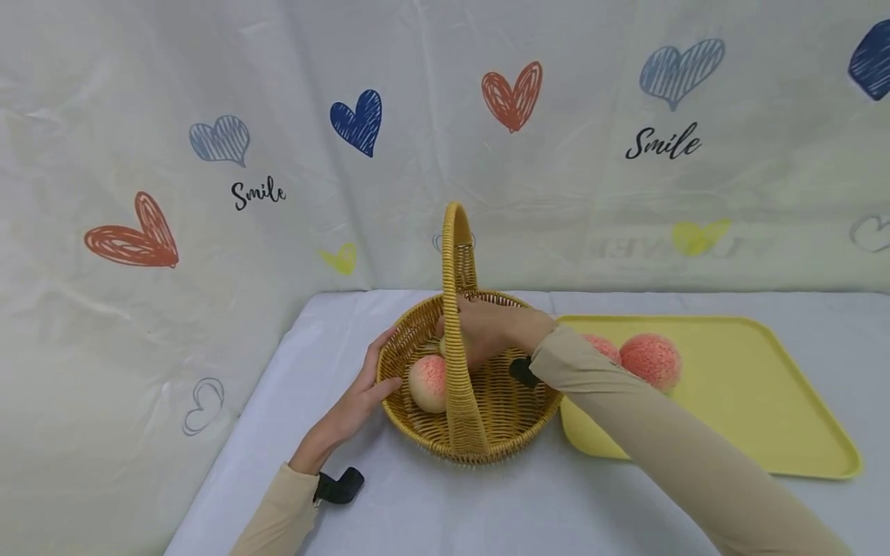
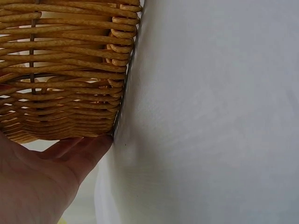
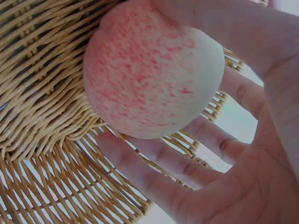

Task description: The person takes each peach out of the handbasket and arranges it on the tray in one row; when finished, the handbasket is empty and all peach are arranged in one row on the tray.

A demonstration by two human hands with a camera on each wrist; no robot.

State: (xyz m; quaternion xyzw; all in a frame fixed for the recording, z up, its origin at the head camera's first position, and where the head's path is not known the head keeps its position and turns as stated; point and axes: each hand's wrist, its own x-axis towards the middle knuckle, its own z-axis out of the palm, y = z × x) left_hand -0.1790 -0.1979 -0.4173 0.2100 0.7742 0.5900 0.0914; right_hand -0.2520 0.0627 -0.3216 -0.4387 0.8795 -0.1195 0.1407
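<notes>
A wicker basket [image 1: 511, 413] with a tall arched handle stands on the table. My left hand [image 1: 358, 394] grips its left side, thumb over the rim and fingers against the outer wall; in the left wrist view, fingertips touch the wall low down near the cloth. Inside the basket, my right hand [image 1: 497, 328] holds a pink-and-cream peach [image 3: 145, 74] between thumb and fingers, mostly hidden from the head view by the hand and handle. Another peach [image 1: 426, 384] lies in the basket's left part, partly behind the handle.
A yellow tray [image 1: 758, 409] lies right of the basket. On its left part sit a peach [image 1: 651, 361] and a second peach [image 1: 603, 347], partly covered by the right sleeve [image 1: 647, 417]. A white curtain [image 1: 431, 46] with printed hearts hangs behind the table.
</notes>
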